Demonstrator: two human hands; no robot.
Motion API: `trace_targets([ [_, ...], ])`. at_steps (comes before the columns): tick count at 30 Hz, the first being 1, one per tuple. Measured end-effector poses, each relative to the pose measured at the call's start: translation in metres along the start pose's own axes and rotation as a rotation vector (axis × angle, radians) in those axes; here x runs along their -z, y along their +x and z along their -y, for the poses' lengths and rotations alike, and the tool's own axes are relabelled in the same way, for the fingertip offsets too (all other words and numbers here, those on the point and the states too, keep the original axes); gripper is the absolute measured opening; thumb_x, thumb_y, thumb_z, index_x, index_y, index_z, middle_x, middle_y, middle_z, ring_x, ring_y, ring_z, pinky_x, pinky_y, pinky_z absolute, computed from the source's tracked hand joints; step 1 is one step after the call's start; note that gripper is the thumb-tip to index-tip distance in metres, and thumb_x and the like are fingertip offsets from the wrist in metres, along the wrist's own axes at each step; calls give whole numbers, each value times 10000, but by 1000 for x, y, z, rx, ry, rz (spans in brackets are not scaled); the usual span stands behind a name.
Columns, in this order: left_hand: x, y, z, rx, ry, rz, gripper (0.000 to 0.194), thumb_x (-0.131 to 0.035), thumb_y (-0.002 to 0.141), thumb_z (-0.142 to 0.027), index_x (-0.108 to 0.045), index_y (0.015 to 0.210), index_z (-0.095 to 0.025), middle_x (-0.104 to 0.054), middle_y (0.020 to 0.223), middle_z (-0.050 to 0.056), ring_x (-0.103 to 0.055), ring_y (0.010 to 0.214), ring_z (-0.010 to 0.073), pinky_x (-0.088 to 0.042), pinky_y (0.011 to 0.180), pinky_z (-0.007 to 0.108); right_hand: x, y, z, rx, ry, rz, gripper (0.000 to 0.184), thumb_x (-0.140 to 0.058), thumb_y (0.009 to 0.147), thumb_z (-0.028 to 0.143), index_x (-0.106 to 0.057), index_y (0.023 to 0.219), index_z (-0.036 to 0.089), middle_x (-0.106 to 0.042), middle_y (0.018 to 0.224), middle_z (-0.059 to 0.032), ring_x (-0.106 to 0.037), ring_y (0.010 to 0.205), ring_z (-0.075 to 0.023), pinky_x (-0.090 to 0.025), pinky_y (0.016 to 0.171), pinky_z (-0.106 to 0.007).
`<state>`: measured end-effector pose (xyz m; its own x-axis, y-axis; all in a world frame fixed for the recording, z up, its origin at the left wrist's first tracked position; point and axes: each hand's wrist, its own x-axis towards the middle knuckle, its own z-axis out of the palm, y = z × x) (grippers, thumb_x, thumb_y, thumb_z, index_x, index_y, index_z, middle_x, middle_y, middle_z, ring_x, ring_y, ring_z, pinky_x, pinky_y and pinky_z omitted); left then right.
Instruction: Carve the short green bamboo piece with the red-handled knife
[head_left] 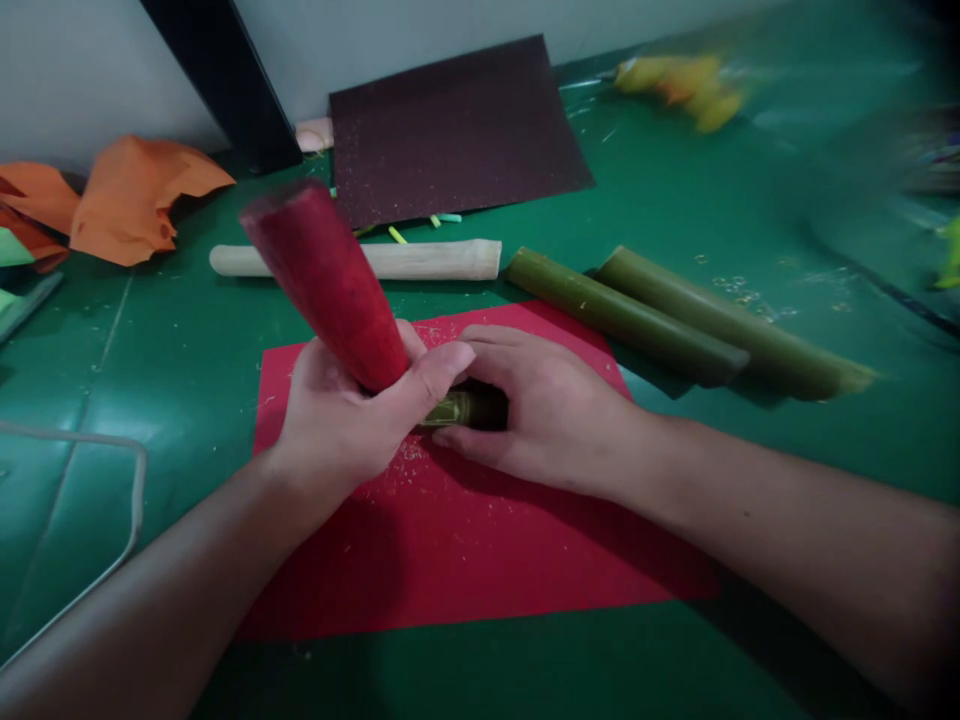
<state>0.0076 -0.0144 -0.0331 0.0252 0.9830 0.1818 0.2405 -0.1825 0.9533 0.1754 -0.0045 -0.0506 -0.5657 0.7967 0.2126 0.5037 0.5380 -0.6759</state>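
Note:
My left hand (337, 410) is wrapped round a thick red handle (334, 290), which tilts up and to the left. The working end of this tool is hidden below my fist. A short green bamboo piece (454, 408) lies low over the red sheet (480, 560), its pale scraped side partly visible. Around its right part curls my right hand (555, 405), fingers on the far side and thumb on the near side. My left thumb reaches over toward the bamboo. Fine pale shavings are scattered on the red sheet near both hands.
Behind the sheet lie a pale peeled bamboo stick (442, 260) and two green bamboo pieces (637, 320), (742, 325). A dark brown sheet (457, 130) rests farther back. Crumpled orange paper (142, 200) and a grey cable (140, 480) are left; a blurred yellow object (679, 88) is back right.

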Motion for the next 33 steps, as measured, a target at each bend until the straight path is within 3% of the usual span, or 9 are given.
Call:
trace_targets([
  [7,-4,0,-3,-7,77,-104,305,-755,768,-226,-566,530,-198,-478,447,-69,-401,384,50,-402,397,195,1,0,0,-6,34,31,249,-734,783,219,-722,1008,114,-713,1035,-103,-648,993,-248,-498,894,-381],
  [13,-3,0,-5,12,19,-34,377,-705,787,-235,-500,475,-185,-421,409,-68,-344,356,36,-391,385,173,1,0,0,-28,24,40,223,-733,777,224,-708,980,137,-707,985,-76,-643,934,-226,-495,830,-355],
  [23,0,-2,-2,-6,111,53,363,-730,768,-268,-512,492,-180,-494,466,-49,-470,432,58,-418,414,162,1,-1,1,-33,2,19,146,-729,777,242,-649,872,164,-668,885,-40,-615,826,-194,-451,727,-318],
  [33,-4,-1,-1,-20,116,-93,257,-764,761,-250,-595,572,-210,-545,509,-52,-483,449,72,-463,453,199,3,1,1,-70,35,46,223,-742,776,265,-695,965,157,-713,1012,-75,-640,946,-232,-483,831,-358],
])
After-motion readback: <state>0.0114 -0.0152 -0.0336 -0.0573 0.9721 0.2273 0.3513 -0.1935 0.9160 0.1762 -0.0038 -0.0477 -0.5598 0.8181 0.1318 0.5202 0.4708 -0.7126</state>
